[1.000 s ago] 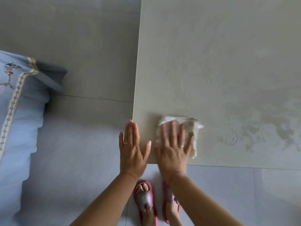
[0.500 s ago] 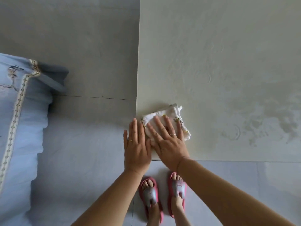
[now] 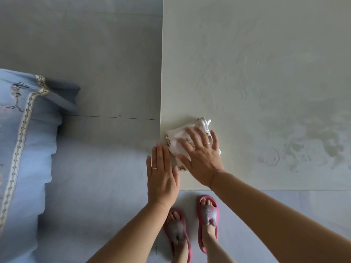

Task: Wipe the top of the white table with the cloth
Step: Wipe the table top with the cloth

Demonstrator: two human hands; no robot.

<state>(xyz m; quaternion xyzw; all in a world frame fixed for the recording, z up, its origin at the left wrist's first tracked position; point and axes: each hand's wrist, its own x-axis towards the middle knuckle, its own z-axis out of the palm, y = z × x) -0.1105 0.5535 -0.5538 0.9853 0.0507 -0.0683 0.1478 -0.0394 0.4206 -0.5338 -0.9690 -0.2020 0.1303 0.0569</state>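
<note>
The white table point(image 3: 247, 63) fills the upper right of the head view, with wet streaks and a damp patch at its right side. A folded white cloth point(image 3: 175, 138) with small gold motifs lies at the table's near left corner. My right hand point(image 3: 201, 154) presses flat on the cloth with straight, spread fingers and covers most of it. My left hand point(image 3: 161, 173) is held flat, fingers together, at the table's left edge beside the cloth, its palm over the floor and near corner.
A light blue pillow point(image 3: 20, 141) with a gold patterned trim lies at the left on pale bedding. Grey floor tiles point(image 3: 95, 54) run left of the table. My feet in pink slippers point(image 3: 208, 217) stand just below the table's front edge.
My right hand slid the cloth left to the table's near left corner, then slightly away from me. My left hand kept its place at the left edge, flat throughout.
</note>
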